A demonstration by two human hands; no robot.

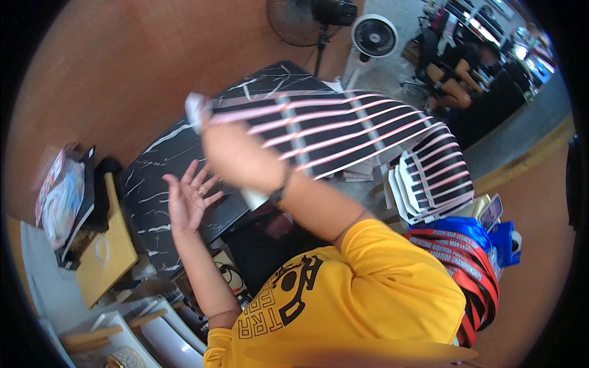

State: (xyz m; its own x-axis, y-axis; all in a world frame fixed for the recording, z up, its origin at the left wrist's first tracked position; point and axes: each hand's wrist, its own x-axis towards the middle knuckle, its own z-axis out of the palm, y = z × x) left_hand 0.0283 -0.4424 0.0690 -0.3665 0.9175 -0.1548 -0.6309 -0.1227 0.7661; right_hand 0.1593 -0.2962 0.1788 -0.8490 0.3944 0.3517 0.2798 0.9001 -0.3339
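Observation:
A long black sheet with pink-and-white stripes [334, 132] stretches across the dark marbled table [153, 178]. Its left end, with a white edge, is up at my right hand [216, 132], which reaches far left across my body. Those fingers are blurred and partly hidden, but they appear closed on the sheet. Palm up and fingers spread, my left hand [189, 202] is below it, a ring on one finger and nothing in it. At its right end the sheet bends down into a folded striped stack [432, 175] beside the table.
Red-and-black lanyards [451, 260] hang at my right, by a blue bag [506, 242]. Two fans [374, 37] stand beyond the table. A seated person [460, 70] is at the far right. To my left are a wooden board [107, 257] and white bins [165, 334].

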